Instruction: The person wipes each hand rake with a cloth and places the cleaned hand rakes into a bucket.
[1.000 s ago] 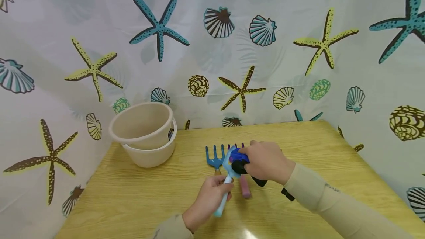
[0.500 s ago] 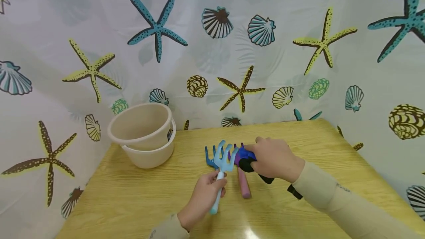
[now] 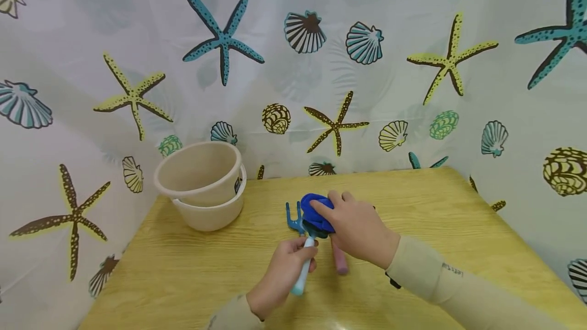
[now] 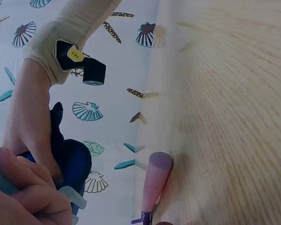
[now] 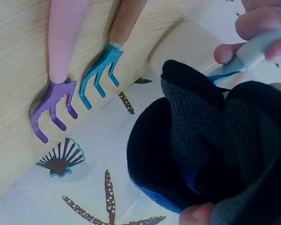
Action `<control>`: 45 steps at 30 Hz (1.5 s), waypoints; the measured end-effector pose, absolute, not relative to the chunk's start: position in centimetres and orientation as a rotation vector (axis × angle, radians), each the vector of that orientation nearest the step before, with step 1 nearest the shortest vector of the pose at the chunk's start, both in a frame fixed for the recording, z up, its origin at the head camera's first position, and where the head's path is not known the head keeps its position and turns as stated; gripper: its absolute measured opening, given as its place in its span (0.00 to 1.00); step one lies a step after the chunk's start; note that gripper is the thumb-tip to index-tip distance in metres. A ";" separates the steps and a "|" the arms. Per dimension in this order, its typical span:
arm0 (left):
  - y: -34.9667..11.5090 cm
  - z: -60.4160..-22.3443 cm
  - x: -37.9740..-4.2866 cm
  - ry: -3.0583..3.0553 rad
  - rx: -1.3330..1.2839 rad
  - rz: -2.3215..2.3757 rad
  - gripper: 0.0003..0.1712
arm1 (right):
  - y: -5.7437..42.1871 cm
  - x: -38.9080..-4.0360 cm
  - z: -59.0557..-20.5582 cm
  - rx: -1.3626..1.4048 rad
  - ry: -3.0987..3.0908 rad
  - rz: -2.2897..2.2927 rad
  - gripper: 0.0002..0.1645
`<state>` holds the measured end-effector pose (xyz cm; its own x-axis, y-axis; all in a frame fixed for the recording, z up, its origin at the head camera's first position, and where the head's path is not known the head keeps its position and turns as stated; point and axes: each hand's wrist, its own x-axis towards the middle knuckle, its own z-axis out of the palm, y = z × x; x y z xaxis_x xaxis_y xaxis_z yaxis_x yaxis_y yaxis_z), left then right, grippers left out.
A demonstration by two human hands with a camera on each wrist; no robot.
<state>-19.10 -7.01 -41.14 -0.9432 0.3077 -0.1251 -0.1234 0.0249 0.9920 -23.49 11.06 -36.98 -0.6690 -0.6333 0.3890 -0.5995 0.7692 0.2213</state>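
My left hand (image 3: 283, 273) grips the pale blue handle of a hand rake (image 3: 302, 269), held tilted above the table. A blue cloth with a black side (image 3: 316, 209) is in my right hand (image 3: 359, 224), bunched over the rake's head and hiding most of its tines. Folds of the cloth (image 5: 192, 117) fill much of the right wrist view. Behind the held rake lies a darker blue hand rake (image 3: 295, 223) with a wooden handle (image 5: 127, 21). Beside it is a purple hand rake (image 5: 61, 91) with a pink handle (image 3: 340, 259), partly covered by my right hand in the head view.
Two nested cream buckets (image 3: 208, 215) stand at the table's back left. The wooden table (image 3: 192, 279) stretches to a white curtain (image 3: 293, 80) printed with starfish and shells, which hangs behind and at both sides.
My right hand first drew the cloth right, off the light blue rake's head, and its tines turned into view. Now the cloth is back left, spread over those tines. My left hand keeps its grip.
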 end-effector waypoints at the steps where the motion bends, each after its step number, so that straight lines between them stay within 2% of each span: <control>1: -7.0 -41.2 -19.2 1.997 0.184 1.990 0.17 | 11.1 -23.4 -37.0 0.927 -2.532 -0.106 0.43; 9: -7.1 -41.7 -19.5 1.995 0.200 2.003 0.15 | 12.1 -22.6 -36.2 0.850 -2.730 -0.128 0.35; 14: -6.9 -41.6 -19.5 2.017 0.227 2.004 0.17 | 12.2 -22.6 -35.5 0.815 -2.639 0.051 0.36; 21: -6.4 -40.7 -19.1 1.974 0.319 2.013 0.17 | 10.9 -23.4 -35.3 0.896 -2.534 0.123 0.37; 26: -6.6 -40.7 -19.3 2.001 0.282 1.978 0.11 | 10.9 -23.5 -35.5 0.977 -2.629 0.121 0.32; 33: -7.4 -40.1 -19.5 2.112 0.272 1.932 0.10 | 11.0 -23.2 -34.9 1.042 -2.756 0.325 0.27; 37: -7.5 -41.1 -19.9 2.098 0.287 1.925 0.12 | 11.2 -23.5 -35.5 1.002 -2.770 0.387 0.28; 45: -7.2 -41.3 -19.5 2.046 0.357 1.893 0.11 | 11.0 -24.4 -37.7 0.910 -2.524 0.027 0.36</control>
